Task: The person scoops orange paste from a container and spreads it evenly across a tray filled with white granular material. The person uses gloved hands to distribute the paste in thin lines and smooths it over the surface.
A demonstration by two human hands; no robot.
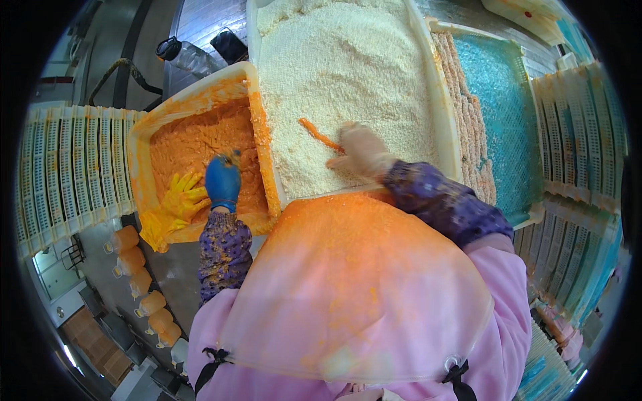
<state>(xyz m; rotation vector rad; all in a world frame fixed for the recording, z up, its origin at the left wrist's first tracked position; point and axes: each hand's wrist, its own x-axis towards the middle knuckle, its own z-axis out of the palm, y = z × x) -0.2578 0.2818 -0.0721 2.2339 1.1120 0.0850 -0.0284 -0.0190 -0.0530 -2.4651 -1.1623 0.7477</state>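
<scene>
My left hand (pixel 223 181), in a blue glove, is over a tub of thick orange batter (pixel 200 128). Its fingertips are blurred and coated, so I cannot see whether they hold anything. My right hand (pixel 362 150), pale with a light glove or coating, rests low over a deep tray of white breadcrumbs (pixel 346 75). Its thumb and fingers are spread, close to one end of a thin orange battered strip (pixel 320 135) lying on the crumbs. A yellow rubber glove (pixel 183 198) hangs over the near left corner of the batter tub.
Rows of crumbed strips (pixel 469 120) lie on a teal mesh tray (pixel 501 115) at right. Stacked plastic trays (pixel 75 170) flank both sides. A water bottle (pixel 193 56) and a black phone (pixel 229 45) sit behind the tub. Several orange-filled jugs (pixel 138 268) stand at lower left.
</scene>
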